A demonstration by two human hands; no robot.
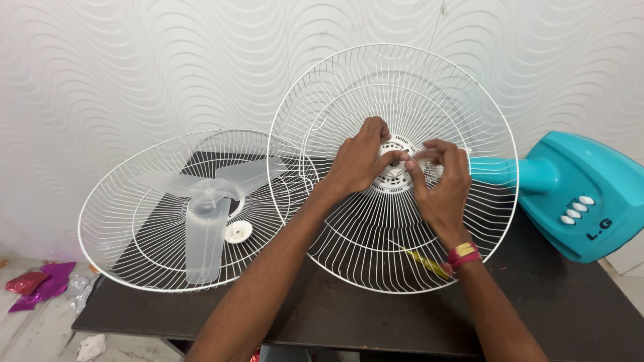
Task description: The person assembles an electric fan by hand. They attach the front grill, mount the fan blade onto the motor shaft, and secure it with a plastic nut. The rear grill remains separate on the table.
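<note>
White wire makes up both fan guards on the dark table. The left guard lies tilted like a shallow bowl and holds a clear blade and a small white cap. The right guard stands nearly upright on the teal fan, which lies on its side, neck toward the guard's hub.

Both forearms reach up from the bottom edge and meet at the hub. The left hand is bent at the wrist, its fingers curled narrow and pressed on the hub. The right hand, with a red wrist thread, pinches a small clear part just beside the hub, fingers close together.
</note>
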